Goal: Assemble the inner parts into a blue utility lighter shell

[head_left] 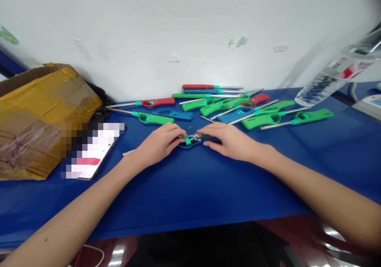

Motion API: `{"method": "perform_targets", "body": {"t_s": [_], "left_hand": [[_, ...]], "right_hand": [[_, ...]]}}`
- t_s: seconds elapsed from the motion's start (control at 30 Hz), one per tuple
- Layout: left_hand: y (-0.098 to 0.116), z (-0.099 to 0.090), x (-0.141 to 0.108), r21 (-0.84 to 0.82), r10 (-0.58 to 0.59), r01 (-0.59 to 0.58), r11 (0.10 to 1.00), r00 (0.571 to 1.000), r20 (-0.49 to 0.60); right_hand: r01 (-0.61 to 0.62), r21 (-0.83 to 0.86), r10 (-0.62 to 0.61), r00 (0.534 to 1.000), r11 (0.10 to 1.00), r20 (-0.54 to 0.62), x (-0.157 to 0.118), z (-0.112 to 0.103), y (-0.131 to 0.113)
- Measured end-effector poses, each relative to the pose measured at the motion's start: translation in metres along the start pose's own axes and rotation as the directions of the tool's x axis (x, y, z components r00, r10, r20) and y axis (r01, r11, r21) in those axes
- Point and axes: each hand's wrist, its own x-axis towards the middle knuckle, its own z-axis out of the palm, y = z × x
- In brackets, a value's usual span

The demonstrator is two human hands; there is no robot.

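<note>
An opened blue lighter (195,142) with a teal trigger and small inner parts showing lies low over the blue table, between both hands. My left hand (160,143) pinches its teal trigger end. On the other end, my right hand (228,140) grips the body between thumb and fingers. A metal tube tip (128,152) sticks out beside my left wrist. Just behind the opened lighter lies a tiny metal piece (190,127). A loose blue casing half (175,114) rests further back, beside a green lighter (156,118).
Several green, red and blue lighters (258,120) lie in a pile along the white wall. At left stand a taped cardboard box (44,120) and a phone (97,152). A tilted water bottle (333,74) is at the right. The table edge (178,227) runs in front.
</note>
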Motion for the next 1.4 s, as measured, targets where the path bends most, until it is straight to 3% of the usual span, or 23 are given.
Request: {"method": "perform_targets", "body": {"t_s": [0.43, 0.73, 0.97, 1.23, 1.4], "left_hand": [[-0.003, 0.005, -0.002, 0.028, 0.038, -0.037, 0.999, 0.998, -0.056], [-0.005, 0.005, -0.002, 0.041, 0.038, -0.036, 0.999, 0.998, -0.05], [-0.003, 0.004, -0.002, 0.034, 0.037, -0.036, 0.999, 0.998, -0.048], [-0.002, 0.003, -0.003, 0.04, 0.058, -0.056, 0.998, 0.997, -0.041], [-0.003, 0.005, -0.004, 0.051, 0.082, -0.079, 0.996, 0.995, -0.064]], "right_hand": [[-0.014, 0.166, 0.018, 0.999, 0.986, -0.026, 0.004, -0.004, -0.002], [0.008, 0.065, -0.005, 0.999, 0.998, -0.052, 0.002, -0.001, -0.002], [-0.011, 0.103, 0.016, 0.999, 0.995, -0.045, 0.002, 0.001, -0.001], [0.031, 0.093, -0.021, 0.995, 0.995, -0.098, 0.002, 0.002, 0.0], [0.057, 0.125, -0.031, 0.979, 0.991, -0.2, 0.003, 0.007, 0.002]]}}
